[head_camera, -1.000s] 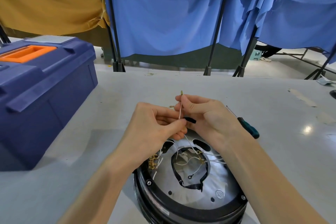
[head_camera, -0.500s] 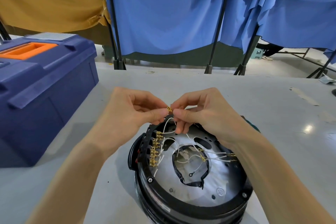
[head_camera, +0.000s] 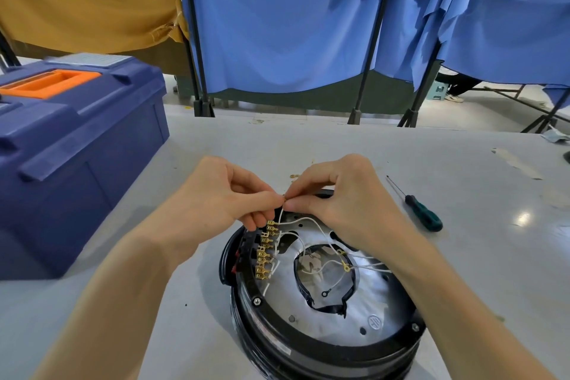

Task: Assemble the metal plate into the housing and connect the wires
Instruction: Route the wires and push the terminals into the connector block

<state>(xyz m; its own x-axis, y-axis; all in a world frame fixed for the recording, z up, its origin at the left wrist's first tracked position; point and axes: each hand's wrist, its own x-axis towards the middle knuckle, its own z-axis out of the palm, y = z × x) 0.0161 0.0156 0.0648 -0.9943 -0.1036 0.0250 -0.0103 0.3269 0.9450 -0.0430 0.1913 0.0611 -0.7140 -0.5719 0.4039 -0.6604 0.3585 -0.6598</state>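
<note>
The right hand (head_camera: 342,210) hides the far rim of the housing (head_camera: 324,345); the toolbox (head_camera: 71,145) runs off the left edge, slightly blurred.

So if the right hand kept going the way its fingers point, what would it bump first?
Its fingers point left, so the right hand would probably meet the left hand first; their fingertips already nearly touch around the wire end.

No readable text anywhere. Only mark: a small round stamped emblem (head_camera: 375,323) on the metal plate (head_camera: 354,322), near the front right rim, its strokes too small to make out. A strip label (head_camera: 279,346) on the black housing (head_camera: 308,358) side wall is blurred, print illegible.
</note>
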